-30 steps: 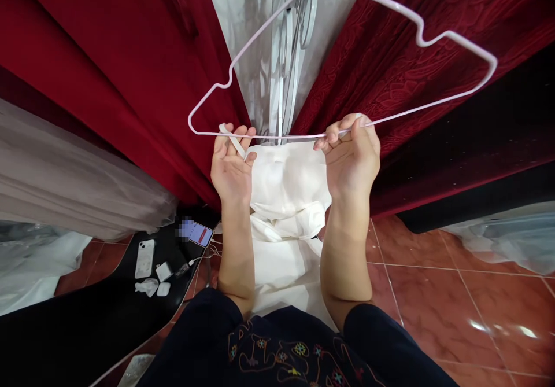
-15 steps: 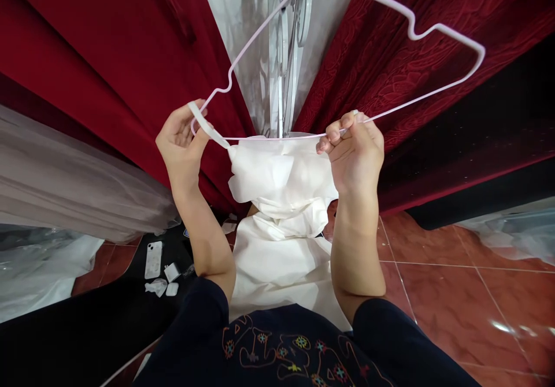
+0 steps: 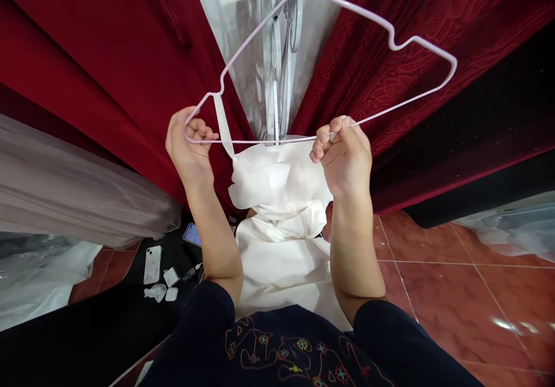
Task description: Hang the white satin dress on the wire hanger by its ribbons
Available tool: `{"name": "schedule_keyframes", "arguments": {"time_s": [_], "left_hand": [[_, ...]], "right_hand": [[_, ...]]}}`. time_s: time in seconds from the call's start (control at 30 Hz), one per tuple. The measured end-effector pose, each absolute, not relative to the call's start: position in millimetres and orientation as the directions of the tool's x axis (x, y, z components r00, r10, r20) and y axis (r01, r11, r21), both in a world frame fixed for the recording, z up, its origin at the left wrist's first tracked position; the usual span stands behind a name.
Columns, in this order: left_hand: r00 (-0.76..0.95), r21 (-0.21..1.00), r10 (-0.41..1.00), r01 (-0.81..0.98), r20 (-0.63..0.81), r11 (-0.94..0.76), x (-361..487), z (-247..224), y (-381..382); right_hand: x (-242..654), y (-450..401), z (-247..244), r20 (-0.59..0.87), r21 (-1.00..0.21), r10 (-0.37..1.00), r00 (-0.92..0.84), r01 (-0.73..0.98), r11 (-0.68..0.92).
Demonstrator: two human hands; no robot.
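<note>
A pale pink clothes hanger (image 3: pixel 347 4) is held up in front of me. My left hand (image 3: pixel 191 141) has its fingers curled at the hanger's left corner. A white strap (image 3: pixel 222 124) loops over the hanger's left notch and runs down to a white garment (image 3: pixel 277 173), which hangs below the bar and spreads over my lap. Farther right, my right hand (image 3: pixel 344 153) pinches the hanger's bottom bar. Something small and white shows at its fingertips, too hidden to name. The hanger's right notch carries nothing.
Red curtains (image 3: pixel 143 45) hang on both sides of a whitish metal frame (image 3: pixel 281 74). On a black surface at left lie a white phone (image 3: pixel 152 264), a charger plug (image 3: pixel 170 276), a small white case (image 3: pixel 171 294) and a lit phone (image 3: pixel 192 234). Red floor tiles (image 3: pixel 433 294) lie right.
The strap has left my left hand and now sits in the hanger's left notch. The hanger has shifted left and slightly down. My right hand keeps its pinch on the bar.
</note>
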State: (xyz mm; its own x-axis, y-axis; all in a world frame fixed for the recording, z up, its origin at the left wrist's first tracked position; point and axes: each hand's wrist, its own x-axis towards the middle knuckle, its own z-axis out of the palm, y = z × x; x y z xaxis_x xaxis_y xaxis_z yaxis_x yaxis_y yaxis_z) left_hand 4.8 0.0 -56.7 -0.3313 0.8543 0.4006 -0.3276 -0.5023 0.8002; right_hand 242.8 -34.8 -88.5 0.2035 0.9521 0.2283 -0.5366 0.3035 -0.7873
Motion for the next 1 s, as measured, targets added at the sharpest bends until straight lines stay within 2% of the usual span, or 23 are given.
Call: {"name": "schedule_keyframes", "arguments": {"time_s": [0.1, 0.27, 0.37, 0.5, 0.63, 0.7, 0.8, 0.87, 1.0], "left_hand": [[-0.363, 0.665, 0.898, -0.610, 0.249, -0.430, 17, -71, -13], [-0.384, 0.520, 0.867, -0.694, 0.319, -0.498, 28, -68, -24], [-0.362, 0.509, 0.866, -0.703, 0.345, -0.496, 24, -60, -22], [-0.351, 0.533, 0.868, -0.687, 0.352, -0.494, 16, -54, -18], [-0.353, 0.522, 0.864, -0.691, 0.360, -0.500, 13, -53, -16], [-0.360, 0.545, 0.865, -0.673, 0.350, -0.500, 14, -53, -16], [-0.357, 0.575, 0.866, -0.647, 0.352, -0.500, 15, -54, -18], [-0.355, 0.577, 0.859, -0.638, 0.369, -0.511, 15, -54, -20], [-0.335, 0.563, 0.856, -0.648, 0.394, -0.513, 15, -56, -21]], "right_hand": [[237, -33, -89, 0.227, -0.786, 0.954, 0.197, -0.542, 0.299], [242, -30, -86, 0.219, -0.795, 0.956, 0.197, -0.532, 0.292], [258, -29, -86, 0.182, -0.859, 0.959, 0.219, -0.439, 0.264], [297, -28, -88, 0.166, -0.953, 0.896, 0.412, -0.165, 0.253], [338, -26, -73, 0.243, -0.965, 0.810, 0.533, 0.049, 0.258], [351, -22, -59, 0.291, -0.953, 0.793, 0.536, 0.233, 0.192], [360, -17, -34, 0.287, -0.858, 0.836, 0.468, 0.513, 0.007], [361, -14, -20, 0.265, -0.780, 0.867, 0.422, 0.622, -0.064], [361, -9, -4, 0.330, -0.662, 0.868, 0.371, 0.747, -0.067]]}}
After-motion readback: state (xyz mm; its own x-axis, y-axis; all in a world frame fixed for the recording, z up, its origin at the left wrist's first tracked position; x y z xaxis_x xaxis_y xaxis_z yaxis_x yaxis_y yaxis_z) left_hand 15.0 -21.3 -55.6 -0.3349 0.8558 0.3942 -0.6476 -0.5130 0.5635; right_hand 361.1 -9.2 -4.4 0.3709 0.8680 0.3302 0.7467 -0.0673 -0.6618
